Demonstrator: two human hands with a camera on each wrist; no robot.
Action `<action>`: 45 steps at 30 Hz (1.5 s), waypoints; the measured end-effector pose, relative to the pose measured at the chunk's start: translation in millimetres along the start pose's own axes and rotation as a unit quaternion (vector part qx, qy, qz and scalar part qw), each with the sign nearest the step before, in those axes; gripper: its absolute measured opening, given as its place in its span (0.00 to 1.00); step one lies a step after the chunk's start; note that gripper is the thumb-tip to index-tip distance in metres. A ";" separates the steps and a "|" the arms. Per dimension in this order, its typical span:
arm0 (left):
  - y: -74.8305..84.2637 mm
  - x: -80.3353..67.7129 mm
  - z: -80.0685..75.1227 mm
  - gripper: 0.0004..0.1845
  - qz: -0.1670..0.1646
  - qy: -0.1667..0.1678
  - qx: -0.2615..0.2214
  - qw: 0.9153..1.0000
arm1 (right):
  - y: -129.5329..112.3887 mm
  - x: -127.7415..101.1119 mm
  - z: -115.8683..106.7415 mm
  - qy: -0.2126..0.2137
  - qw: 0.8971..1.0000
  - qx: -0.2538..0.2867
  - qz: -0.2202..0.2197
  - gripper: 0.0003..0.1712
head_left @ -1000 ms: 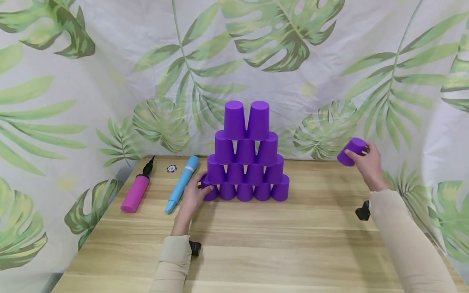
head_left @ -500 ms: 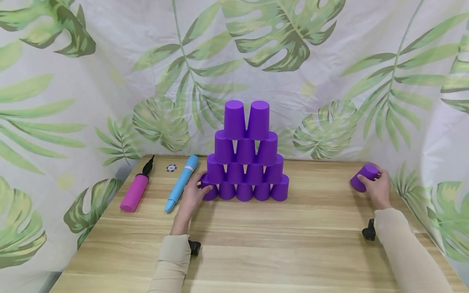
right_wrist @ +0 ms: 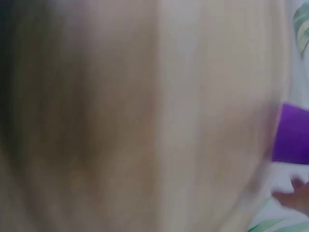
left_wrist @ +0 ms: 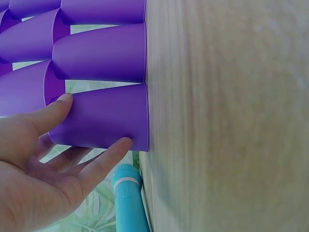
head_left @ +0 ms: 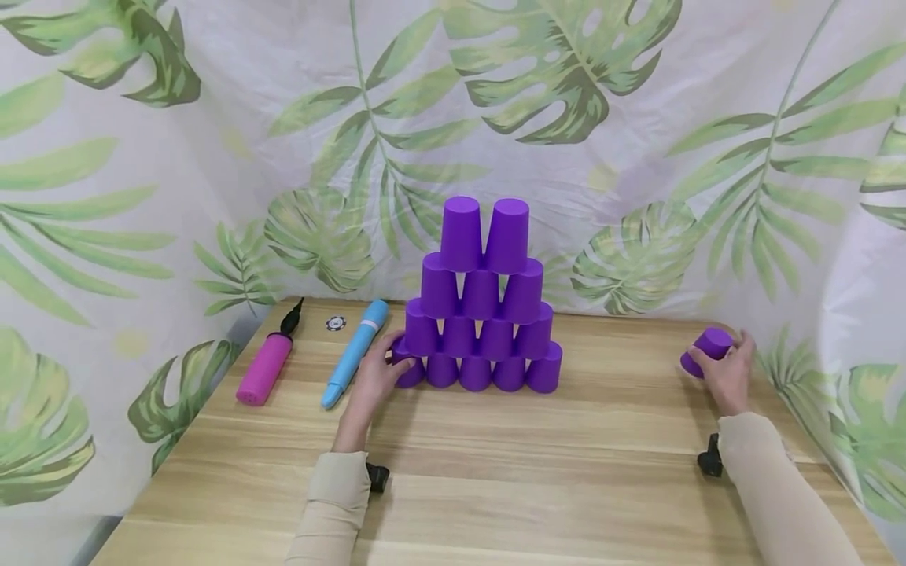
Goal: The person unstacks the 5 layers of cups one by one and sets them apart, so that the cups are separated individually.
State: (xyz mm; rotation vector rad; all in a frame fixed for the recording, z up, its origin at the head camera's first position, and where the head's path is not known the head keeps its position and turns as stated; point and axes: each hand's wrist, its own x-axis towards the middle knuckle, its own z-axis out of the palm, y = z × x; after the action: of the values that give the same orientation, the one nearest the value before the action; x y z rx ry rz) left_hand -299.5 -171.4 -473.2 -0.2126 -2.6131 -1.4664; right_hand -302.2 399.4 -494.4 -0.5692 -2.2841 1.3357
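Upside-down purple plastic cups (head_left: 476,373) form a pyramid, with two cups (head_left: 462,236) side by side on its top row. My left hand (head_left: 375,373) is at the bottom row's left-end cup (left_wrist: 104,118), thumb on one side and fingers round the other. At the far right of the table, my right hand (head_left: 732,377) is beside a separate purple cup (head_left: 711,343), standing base up. The thumb overlaps this cup in the head view; in the right wrist view, blurred fingers (right_wrist: 292,195) are spread apart from the cup's side.
Left of the pyramid lie a light blue tube-shaped pump (head_left: 356,354), a pink hand pump (head_left: 265,368) with a black nozzle, and a small poker chip (head_left: 336,323). A leaf-print cloth (head_left: 552,157) hangs behind the wooden table (head_left: 531,487).
My right hand has lowered the separate cup to the table's far right, and its fingers have spread from the cup. My left hand stays at the pyramid. The head view has shifted slightly.
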 end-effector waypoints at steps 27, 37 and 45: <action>2.9 8.6 -6.3 0.31 0.014 0.011 -0.002 1.000 | -314.9 -107.7 66.5 -0.137 0.905 0.247 -0.317 0.34; -1.7 4.8 -1.6 0.31 0.003 -0.001 -0.004 1.000 | -340.3 -126.2 90.3 -0.268 0.896 0.215 -0.282 0.41; -3.7 4.2 2.7 0.31 0.010 0.006 -0.007 1.000 | -333.3 -119.7 103.0 -0.299 0.905 0.167 -0.252 0.45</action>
State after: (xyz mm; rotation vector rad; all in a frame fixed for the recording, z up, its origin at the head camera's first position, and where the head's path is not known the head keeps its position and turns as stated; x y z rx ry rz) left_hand -304.5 -170.7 -476.9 -0.2310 -2.5844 -1.4749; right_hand -304.2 110.9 -264.7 0.5948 -2.3050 1.7121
